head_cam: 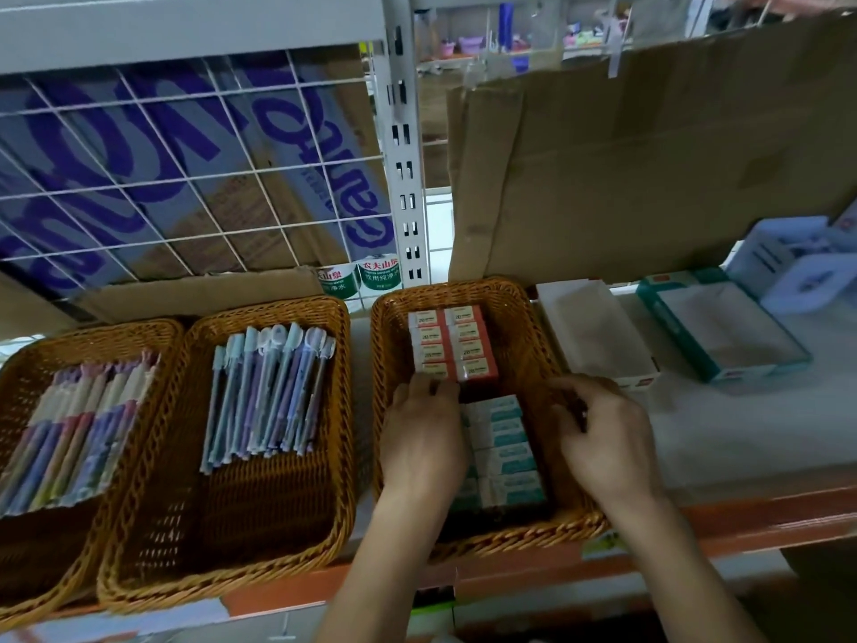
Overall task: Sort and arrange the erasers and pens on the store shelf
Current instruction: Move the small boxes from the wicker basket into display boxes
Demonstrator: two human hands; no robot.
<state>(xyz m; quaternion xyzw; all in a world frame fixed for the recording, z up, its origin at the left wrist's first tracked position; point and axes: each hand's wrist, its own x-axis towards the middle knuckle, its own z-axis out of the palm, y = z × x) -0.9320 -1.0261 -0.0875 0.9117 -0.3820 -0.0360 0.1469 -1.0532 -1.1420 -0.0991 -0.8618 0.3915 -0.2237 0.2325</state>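
Both over basket | left hand on erasers | right hand curled, maybe empty

Red-white erasers, teal-white erasers, basketed.

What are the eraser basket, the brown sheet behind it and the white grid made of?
Eraser basket: woven wicker or plastic rattan, can't tell which; glossy amber braided strands.
Brown sheet: matte cardboard, creased, taped at top.
White grid: probably painted metal wire, thin straight crossing rods.
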